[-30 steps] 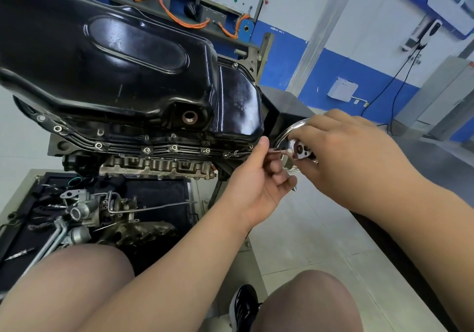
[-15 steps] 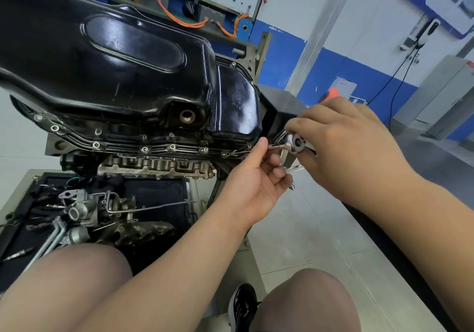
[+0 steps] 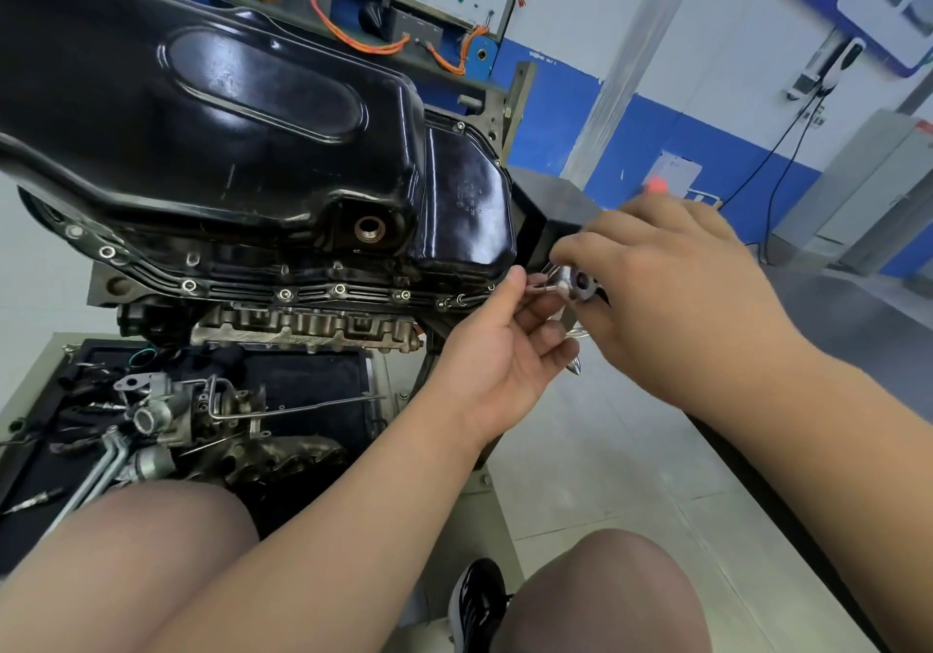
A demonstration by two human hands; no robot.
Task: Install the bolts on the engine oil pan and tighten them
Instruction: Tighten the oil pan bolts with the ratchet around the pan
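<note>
The black oil pan (image 3: 242,122) sits upside-up on the engine, filling the upper left. Several bolts (image 3: 338,290) line its lower flange. At the pan's right corner my right hand (image 3: 671,289) grips a chrome ratchet (image 3: 575,283) by its head; an orange handle tip (image 3: 657,183) shows above my knuckles. My left hand (image 3: 505,344) pinches the thin extension bar (image 3: 537,289) that runs from the ratchet toward the flange corner. The socket end is hidden behind my left fingers.
Below the engine a black tray (image 3: 303,375) holds loose engine parts (image 3: 176,415) and tubes. My knees fill the bottom of the view. A dark stand block (image 3: 555,203) sits behind the pan's right end. The wall panel with orange cables (image 3: 353,41) is far back.
My right hand has swung upward and a little left with the ratchet, turning its head. My left hand stayed on the extension bar.
</note>
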